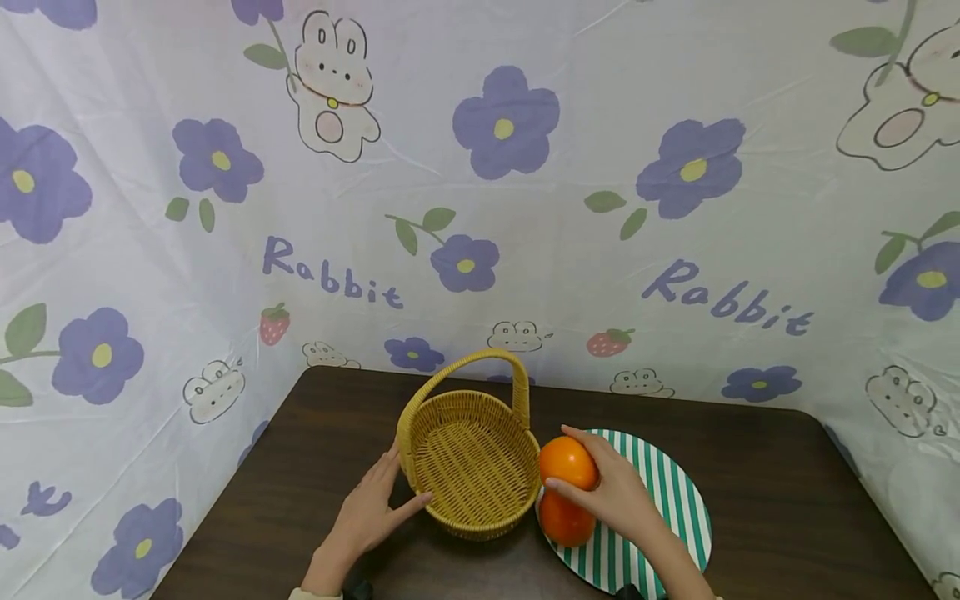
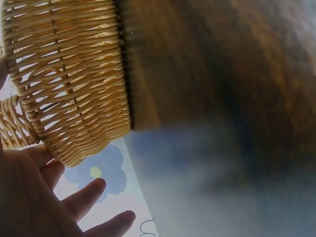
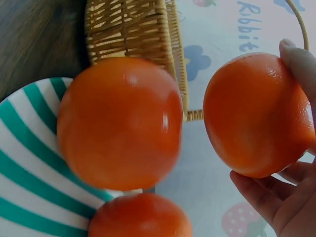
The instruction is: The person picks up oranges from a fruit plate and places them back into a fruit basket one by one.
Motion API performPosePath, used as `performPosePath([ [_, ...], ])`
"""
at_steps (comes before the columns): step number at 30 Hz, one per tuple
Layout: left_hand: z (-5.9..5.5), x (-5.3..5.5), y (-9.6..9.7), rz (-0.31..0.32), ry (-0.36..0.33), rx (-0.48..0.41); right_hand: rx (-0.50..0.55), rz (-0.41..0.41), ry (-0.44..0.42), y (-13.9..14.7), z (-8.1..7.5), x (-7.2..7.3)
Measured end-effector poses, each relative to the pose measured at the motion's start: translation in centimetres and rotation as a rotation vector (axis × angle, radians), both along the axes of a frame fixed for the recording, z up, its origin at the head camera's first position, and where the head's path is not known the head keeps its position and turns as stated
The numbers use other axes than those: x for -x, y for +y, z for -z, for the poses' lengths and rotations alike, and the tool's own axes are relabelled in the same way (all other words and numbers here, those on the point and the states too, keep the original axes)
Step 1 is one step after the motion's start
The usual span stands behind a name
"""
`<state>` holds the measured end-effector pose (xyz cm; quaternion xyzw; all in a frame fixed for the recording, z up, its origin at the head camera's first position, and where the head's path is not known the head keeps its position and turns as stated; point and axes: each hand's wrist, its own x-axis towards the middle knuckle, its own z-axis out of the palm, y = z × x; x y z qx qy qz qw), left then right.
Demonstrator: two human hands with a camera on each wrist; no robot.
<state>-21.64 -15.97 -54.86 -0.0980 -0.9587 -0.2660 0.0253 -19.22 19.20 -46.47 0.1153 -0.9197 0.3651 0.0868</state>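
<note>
Over the striped plate (image 1: 678,500), at the side nearest the wicker basket (image 1: 472,475), there it is: one glossy orange fruit (image 1: 567,463), up in the right hand (image 1: 621,493), thumb on one side, fingers on the other. That's a real grasp, but my worry is the skin: it shines as if slick, and a loosened thumb could let the fruit squirt out and drop. Right below it in my head view sits a lower fruit (image 1: 567,522); the right wrist view gives me a gap between them, so a drop or a dip could knock the two together. And look, a third fruit (image 3: 140,219) at the bottom of that view! Round things, flattish plate: I'd expect one nudge from the knuckles to set either rolling toward the table (image 1: 780,500).

Just left of the held fruit, very close, the basket's rim. Any sideways drift might bump it and shove the basket askew. Its tall handle (image 1: 521,392) is another snag, should anything swing across it. Far side, the left hand (image 1: 366,510): fingers spread against the weave, thumb near the front rim, no clench that I can see. Light contact like that may steady it, yet I'd doubt it against a hard knock. Behind it all hangs the flowered cloth (image 1: 570,250).
</note>
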Motion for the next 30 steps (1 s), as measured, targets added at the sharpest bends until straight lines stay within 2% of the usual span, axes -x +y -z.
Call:
performPosePath([
  [10,0.3,-0.3,-0.1,-0.005,-0.038,-0.02,-0.021,-0.075,-0.015,-1.9,0.3,0.6],
  [19,0.2,-0.2,-0.2,-0.009,-0.041,-0.015,-0.021,-0.096,0.002,-2.8,0.8,1.1],
  [25,0.0,-0.1,-0.1,-0.003,-0.045,-0.02,-0.052,-0.077,0.01,-3.2,0.9,1.5],
  [30,-0.1,0.1,0.0,0.0,-0.059,-0.027,-0.025,-0.078,0.014,-3.6,0.7,1.8],
])
